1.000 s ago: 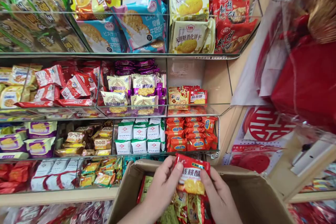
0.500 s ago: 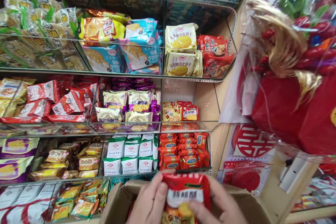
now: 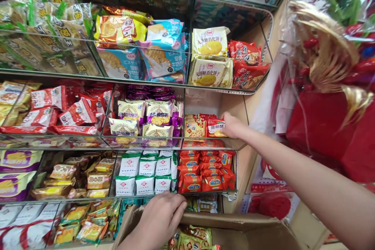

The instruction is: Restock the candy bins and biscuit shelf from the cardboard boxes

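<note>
My right hand [image 3: 233, 125] reaches into a small shelf compartment, its fingers pinched at the right edge of a red and white packet [image 3: 216, 128]. Just left of that packet stands a yellow and red packet [image 3: 194, 129], with a row of similar ones behind. My left hand [image 3: 160, 218] is low in the middle, over the back rim of an open cardboard box [image 3: 243, 220]. Its fingers are curled and pressed together, and what they hold, if anything, is hidden. Inside the box, yellow-green packets [image 3: 195, 238] lie beside and below this hand.
Glass-fronted shelves hold rows of packets: purple and cream ones [image 3: 159, 113] to the left, orange-red ones [image 3: 189, 183] and white-green ones [image 3: 145, 184] below, blue ones [image 3: 162, 56] above. Red decorations in clear plastic [image 3: 322, 125] hang at the right, above the right forearm.
Both hands held a red packet over the box before. My right hand has moved up to the shelf compartment; my left has let go of that packet and stays low at the box.
</note>
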`<state>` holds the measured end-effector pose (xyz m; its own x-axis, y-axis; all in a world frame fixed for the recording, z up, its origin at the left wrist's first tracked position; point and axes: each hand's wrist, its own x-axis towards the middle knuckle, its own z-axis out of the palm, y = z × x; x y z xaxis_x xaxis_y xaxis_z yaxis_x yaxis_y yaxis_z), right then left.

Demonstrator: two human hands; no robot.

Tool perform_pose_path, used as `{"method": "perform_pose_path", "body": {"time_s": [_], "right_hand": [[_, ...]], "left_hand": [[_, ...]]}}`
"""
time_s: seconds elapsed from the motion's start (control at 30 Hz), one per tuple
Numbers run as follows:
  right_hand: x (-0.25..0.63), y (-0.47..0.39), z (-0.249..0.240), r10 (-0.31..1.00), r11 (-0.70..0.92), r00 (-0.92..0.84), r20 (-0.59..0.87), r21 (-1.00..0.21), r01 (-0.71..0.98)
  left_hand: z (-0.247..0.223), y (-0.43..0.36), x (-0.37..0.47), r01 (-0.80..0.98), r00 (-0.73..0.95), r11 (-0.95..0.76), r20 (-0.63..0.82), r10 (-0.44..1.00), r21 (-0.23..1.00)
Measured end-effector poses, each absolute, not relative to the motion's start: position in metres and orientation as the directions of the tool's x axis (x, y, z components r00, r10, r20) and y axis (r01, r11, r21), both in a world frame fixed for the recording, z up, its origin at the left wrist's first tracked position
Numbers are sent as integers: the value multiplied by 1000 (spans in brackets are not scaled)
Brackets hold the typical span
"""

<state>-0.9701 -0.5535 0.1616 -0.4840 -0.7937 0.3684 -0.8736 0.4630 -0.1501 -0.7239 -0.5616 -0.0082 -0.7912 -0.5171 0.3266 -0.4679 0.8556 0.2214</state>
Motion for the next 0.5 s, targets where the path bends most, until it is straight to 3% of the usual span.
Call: {"method": "perform_pose_path", "body": {"time_s": [0.2,0.5], "right_hand": [[-973,-573,161,-822,518,-517,236,-65,-853],[-987,-584,150,-871,460,-454,187,-15,-888]], "left_hand": [[-9,-562,-725,-494,-795,853,310,-521,168],[-9,-562,-725,-495,-804,848,271,-530,191]]}}
